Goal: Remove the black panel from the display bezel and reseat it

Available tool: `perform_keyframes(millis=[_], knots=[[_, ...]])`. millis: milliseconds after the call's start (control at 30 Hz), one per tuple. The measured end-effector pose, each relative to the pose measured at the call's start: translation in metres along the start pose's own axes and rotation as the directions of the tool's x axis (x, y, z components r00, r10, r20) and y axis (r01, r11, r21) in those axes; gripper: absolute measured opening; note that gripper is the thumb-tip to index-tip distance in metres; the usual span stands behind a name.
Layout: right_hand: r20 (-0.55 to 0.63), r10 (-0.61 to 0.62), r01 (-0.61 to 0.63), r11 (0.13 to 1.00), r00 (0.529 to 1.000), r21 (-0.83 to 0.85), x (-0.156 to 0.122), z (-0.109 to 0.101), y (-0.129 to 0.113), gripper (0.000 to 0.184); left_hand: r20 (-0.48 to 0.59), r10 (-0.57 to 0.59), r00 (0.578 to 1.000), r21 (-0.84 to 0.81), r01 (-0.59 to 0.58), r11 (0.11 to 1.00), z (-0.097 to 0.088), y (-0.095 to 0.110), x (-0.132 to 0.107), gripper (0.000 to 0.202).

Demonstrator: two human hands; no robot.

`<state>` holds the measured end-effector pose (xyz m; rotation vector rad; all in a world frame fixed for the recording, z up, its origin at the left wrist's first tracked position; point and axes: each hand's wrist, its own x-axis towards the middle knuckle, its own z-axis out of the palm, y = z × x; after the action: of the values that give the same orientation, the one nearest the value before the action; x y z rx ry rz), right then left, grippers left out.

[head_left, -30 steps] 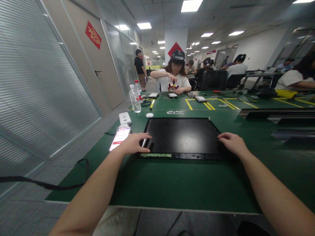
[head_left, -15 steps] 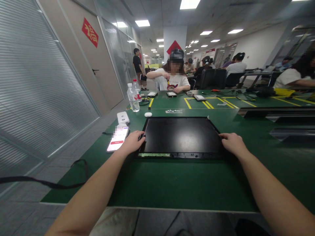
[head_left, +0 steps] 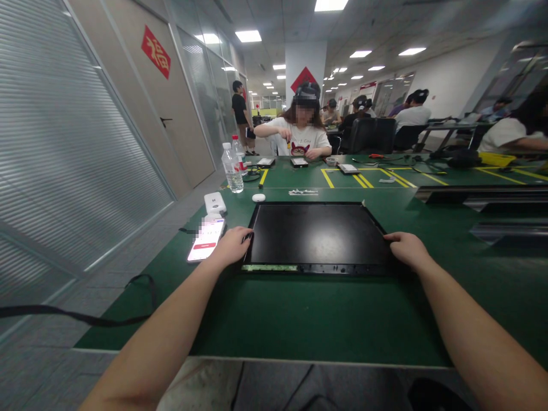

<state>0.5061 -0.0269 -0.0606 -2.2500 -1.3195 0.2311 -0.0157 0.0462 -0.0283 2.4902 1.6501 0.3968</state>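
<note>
A black display panel (head_left: 317, 234) lies screen up on the green table (head_left: 317, 319). A green circuit strip (head_left: 269, 268) shows along the left part of its near edge. My left hand (head_left: 232, 245) grips the panel's left edge, fingers closed on the frame. At the opposite edge my right hand (head_left: 406, 249) is closed on the frame too, its thumb and forefinger near the rim. The undersides of both grips are hidden. Beside my left hand lies a lit phone (head_left: 206, 240).
Behind the phone sit a white box-shaped device (head_left: 214, 202) and a small white case (head_left: 258, 197). Two water bottles (head_left: 232, 170) stand farther back. Long dark metal strips (head_left: 471, 194) lie to the right. Across the table a person (head_left: 305, 134) works on a small device.
Both hands keep their hold on the display panel, which stays in nearly the same place. The view has shifted very slightly.
</note>
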Motion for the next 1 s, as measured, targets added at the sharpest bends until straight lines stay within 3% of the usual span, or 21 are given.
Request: perform_keyframes(millis=[433, 800, 1000], knots=[[0.070, 0.062, -0.074, 0.981, 0.996, 0.177, 0.0007, -0.0042, 0.0005, 0.041, -0.001, -0.003, 1.000, -0.002, 0.003, 1.000, -0.0026, 0.0033, -0.0015, 0.052], [0.052, 0.057, -0.063, 0.989, 0.997, 0.135, 0.0002, -0.0054, -0.0022, 0.038, -0.028, -0.078, 0.997, -0.034, 0.077, 0.996, 0.0004, 0.0019, -0.0017, 0.055], [0.045, 0.050, -0.054, 0.995, 0.998, 0.084, -0.0008, -0.0053, -0.0059, 0.028, -0.028, -0.121, 0.992, -0.083, 0.119, 0.989, 0.0034, -0.0021, 0.0012, 0.038]])
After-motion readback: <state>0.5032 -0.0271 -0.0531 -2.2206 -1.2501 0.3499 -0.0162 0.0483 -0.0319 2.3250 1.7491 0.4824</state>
